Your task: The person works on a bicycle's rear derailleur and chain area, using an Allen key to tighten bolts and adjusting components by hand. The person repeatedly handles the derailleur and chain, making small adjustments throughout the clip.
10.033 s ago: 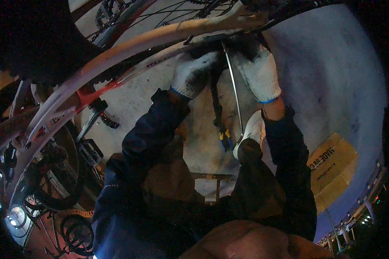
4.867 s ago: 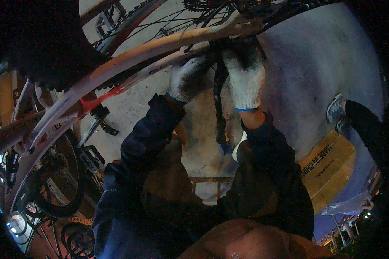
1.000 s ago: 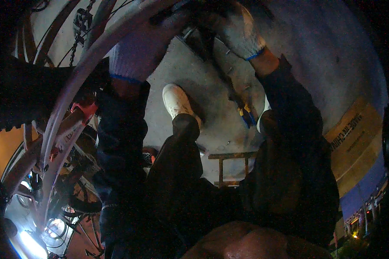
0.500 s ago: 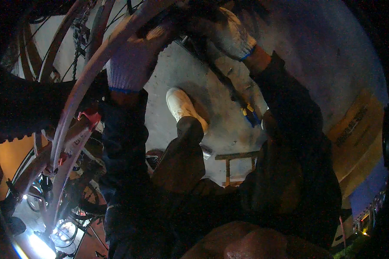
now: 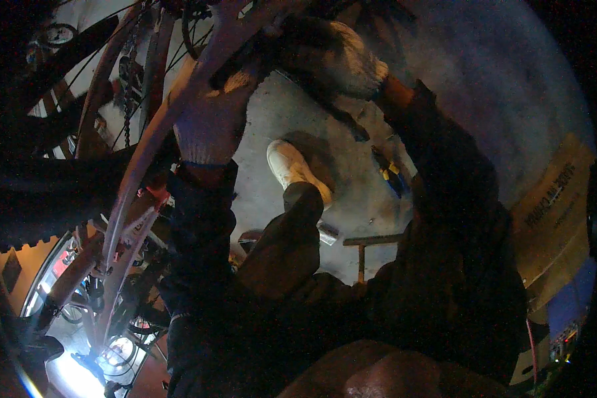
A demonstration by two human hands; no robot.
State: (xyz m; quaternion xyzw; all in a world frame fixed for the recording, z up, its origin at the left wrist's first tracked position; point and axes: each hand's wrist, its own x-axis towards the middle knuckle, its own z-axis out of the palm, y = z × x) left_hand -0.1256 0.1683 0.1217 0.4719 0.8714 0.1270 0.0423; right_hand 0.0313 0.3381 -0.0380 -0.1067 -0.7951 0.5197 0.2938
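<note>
Both my hands wear pale knit gloves and are raised close together at the top, beside a bicycle frame (image 5: 146, 149) with pale pinkish tubes. My left hand (image 5: 215, 119) is closed just right of a tube, its fingertips lost in shadow against a dark part. From the right, my right hand (image 5: 351, 63) curls over the same dark area; what it grips is too dark to make out. A dark bar-shaped piece (image 5: 341, 116) slants down from below the hands toward the floor. Pliers (image 5: 393, 176) with yellow and blue handles lie on the floor.
A thick dark tyre (image 5: 53, 199) crosses the left side. A chain (image 5: 127, 99) hangs behind the frame. A bright lamp (image 5: 76, 375) shines at lower left. My white shoe (image 5: 288, 166) stands on the grey floor, a small wooden stool (image 5: 371, 241) below. Cardboard (image 5: 554, 212) lies at right.
The view has shifted, so the frame, shoe and pliers sit slightly lower and more to the right. My hands stay together at the dark part, the right one turned a little.
</note>
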